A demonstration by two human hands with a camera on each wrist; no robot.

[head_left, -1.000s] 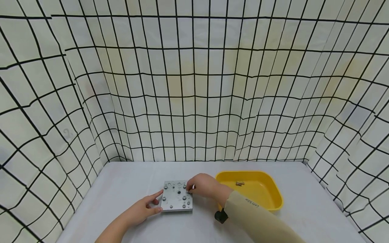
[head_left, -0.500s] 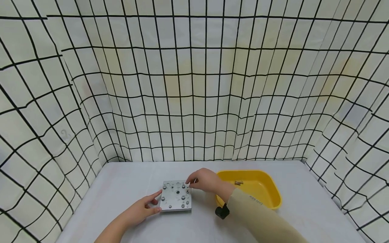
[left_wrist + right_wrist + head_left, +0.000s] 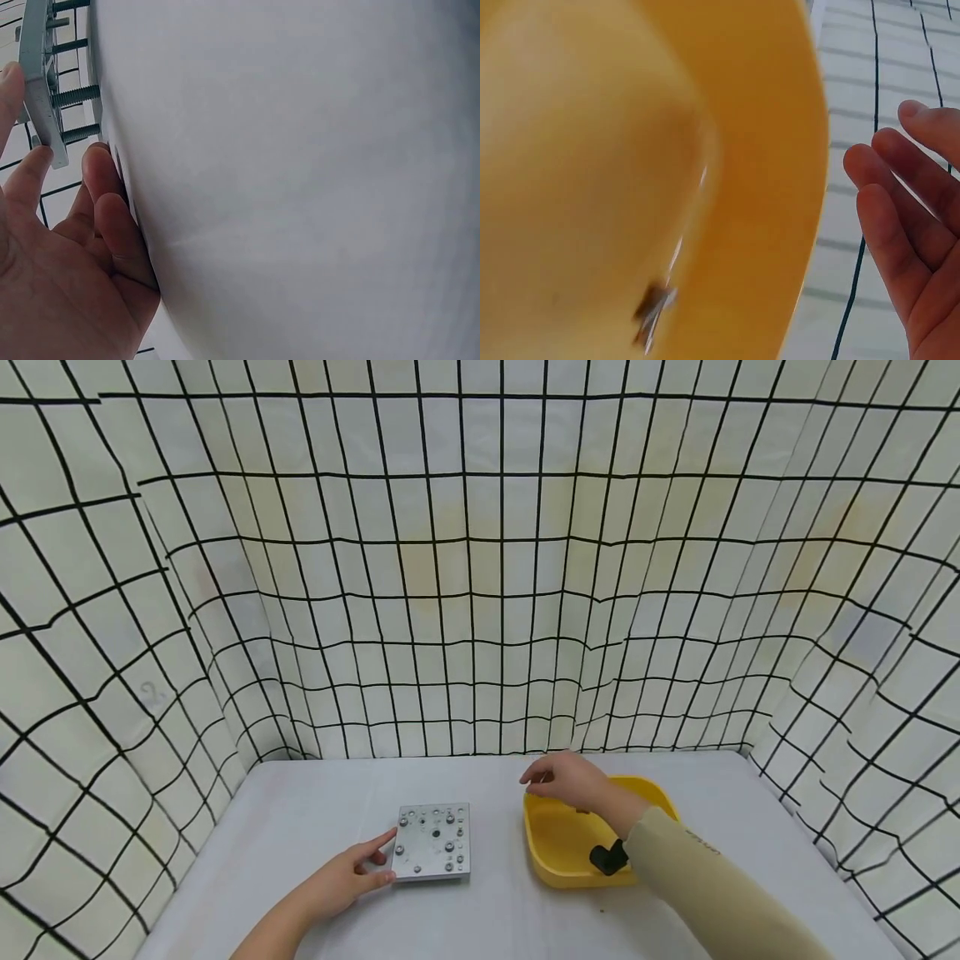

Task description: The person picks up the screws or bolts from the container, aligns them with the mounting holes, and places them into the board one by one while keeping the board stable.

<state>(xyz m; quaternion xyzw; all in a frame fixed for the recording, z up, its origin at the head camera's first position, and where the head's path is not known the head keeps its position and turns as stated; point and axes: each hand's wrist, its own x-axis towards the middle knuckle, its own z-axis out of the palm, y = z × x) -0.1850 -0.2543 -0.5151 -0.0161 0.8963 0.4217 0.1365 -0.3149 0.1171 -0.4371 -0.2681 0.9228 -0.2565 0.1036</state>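
Note:
A square silver metal plate lies on the white table, dotted with bolt heads and holes. Seen from the left wrist, it stands raised on threaded bolts. My left hand touches its left edge with thumb and an outstretched index finger, the other fingers bent beneath. My right hand hovers over the back left rim of a yellow tray, fingers loosely bent and nothing between them. Inside the tray, a few small screws lie blurred near the wall in the right wrist view; from the head they are mostly hidden.
White cloth walls with a black grid enclose the table on the back and sides. A black wrist-worn device sits under my right cuff, overlapping the tray. A tiny dark speck shows on the table before the tray.
My right hand has left the plate's right side and moved right to the tray. The tray appears turned and shifted slightly. My left hand stays at the plate.

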